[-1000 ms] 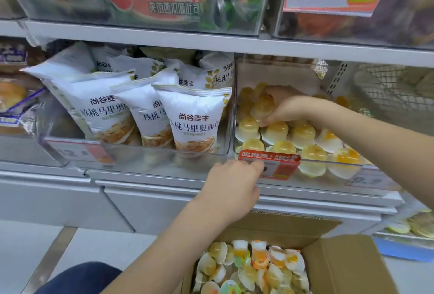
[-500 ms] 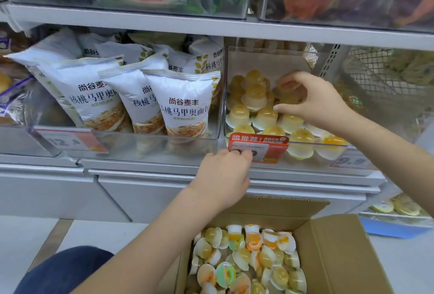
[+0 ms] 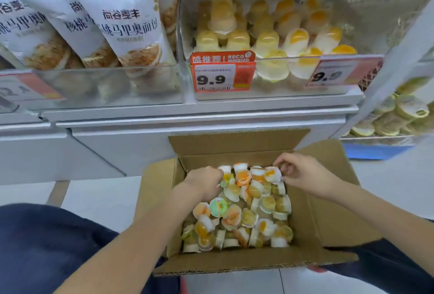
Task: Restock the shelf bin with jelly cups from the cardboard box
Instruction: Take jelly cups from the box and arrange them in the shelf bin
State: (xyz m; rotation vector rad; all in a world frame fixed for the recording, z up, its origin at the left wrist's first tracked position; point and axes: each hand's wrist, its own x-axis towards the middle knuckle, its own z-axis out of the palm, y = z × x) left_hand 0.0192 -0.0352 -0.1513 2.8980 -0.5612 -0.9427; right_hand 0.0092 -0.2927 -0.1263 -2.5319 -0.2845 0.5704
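Cardboard, the open brown box [image 3: 328, 218] at lower centre is holding heaped small yellow-and-white plastic jelly cups [image 3: 242, 211]. Left hand [image 3: 204, 182] is closing on far-end cups; right hand [image 3: 303, 174] is pinching one. Directly above, the clear shelf bin [image 3: 270, 96] is waiting.

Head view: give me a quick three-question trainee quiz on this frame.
1. True or false: both hands are down in the brown cardboard box.
2. What price shows on the orange tag on the clear plastic shelf bin?
3. Which hand touches cups at the box's far right corner: A left hand, B right hand?

Key: 1 true; 2 9.9; 3 B. The small yellow-and-white jelly cups fill the box.
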